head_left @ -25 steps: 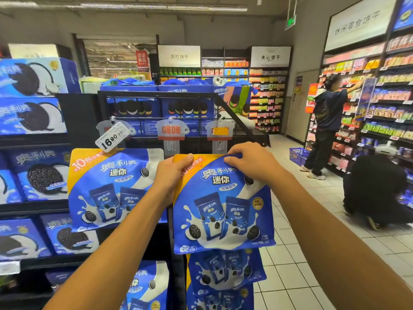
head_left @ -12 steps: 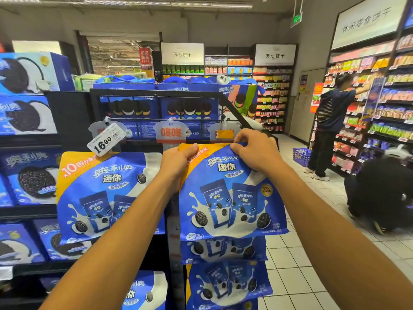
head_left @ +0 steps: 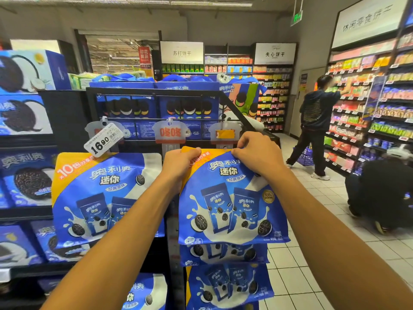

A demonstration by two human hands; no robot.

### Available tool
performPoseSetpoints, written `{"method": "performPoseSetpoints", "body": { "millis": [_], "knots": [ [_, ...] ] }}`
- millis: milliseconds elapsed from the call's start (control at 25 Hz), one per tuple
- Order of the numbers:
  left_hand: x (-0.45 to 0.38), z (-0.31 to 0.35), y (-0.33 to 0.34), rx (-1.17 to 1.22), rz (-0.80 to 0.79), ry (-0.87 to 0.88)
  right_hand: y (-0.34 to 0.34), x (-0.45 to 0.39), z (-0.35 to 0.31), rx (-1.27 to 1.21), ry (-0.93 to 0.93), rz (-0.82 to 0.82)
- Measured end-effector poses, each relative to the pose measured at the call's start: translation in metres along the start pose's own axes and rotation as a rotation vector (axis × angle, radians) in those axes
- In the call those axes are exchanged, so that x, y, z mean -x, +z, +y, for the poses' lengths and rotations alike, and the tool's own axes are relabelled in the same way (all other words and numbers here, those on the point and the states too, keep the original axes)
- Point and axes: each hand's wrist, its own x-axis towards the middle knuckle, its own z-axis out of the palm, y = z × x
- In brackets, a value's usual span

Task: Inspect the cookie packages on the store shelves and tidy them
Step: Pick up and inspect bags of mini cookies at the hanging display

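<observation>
A blue and yellow mini cookie bag (head_left: 232, 206) hangs in front of me on the black display rack (head_left: 156, 92). My left hand (head_left: 178, 163) pinches its top left corner. My right hand (head_left: 257, 153) pinches its top right edge, just under an orange hook tag (head_left: 224, 134). More bags of the same kind hang below it (head_left: 225, 285). A matching bag (head_left: 105, 198) hangs on the hook to the left, under a 16.90 price tag (head_left: 104, 142).
Blue cookie boxes (head_left: 24, 182) fill the shelves at left. Blue gift bags (head_left: 125, 106) sit behind the rack. On the right aisle a standing person (head_left: 317, 121) reaches into a shelf and another person (head_left: 380, 193) crouches on the tiled floor.
Both hands have lifted the bag upward, bringing its top edge close to the orange hook tag. The view has moved closer to the rack.
</observation>
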Motion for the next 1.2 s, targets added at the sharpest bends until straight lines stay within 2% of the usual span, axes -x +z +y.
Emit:
{"method": "performPoseSetpoints", "body": {
  "millis": [160, 440, 720, 920, 1040, 1200],
  "knots": [
    [0.0, -0.009, -0.001, -0.021, -0.007, -0.002, 0.004, 0.005, 0.007, -0.063, 0.004, -0.022],
    [0.005, -0.007, -0.001, -0.025, -0.006, 0.112, 0.001, 0.008, 0.014, -0.127, -0.133, 0.033],
    [0.005, -0.015, -0.002, -0.06, 0.004, 0.072, 0.013, 0.007, 0.017, -0.055, -0.087, 0.033],
    [0.006, -0.02, -0.007, -0.191, -0.007, 0.138, 0.017, 0.009, 0.021, -0.037, -0.08, 0.066],
    [0.01, -0.021, -0.011, -0.228, -0.031, 0.128, 0.018, 0.014, 0.022, -0.058, -0.09, 0.087],
    [0.019, -0.025, -0.02, -0.157, -0.127, 0.077, 0.02, 0.021, 0.027, -0.035, -0.134, 0.121]
  ]
}}
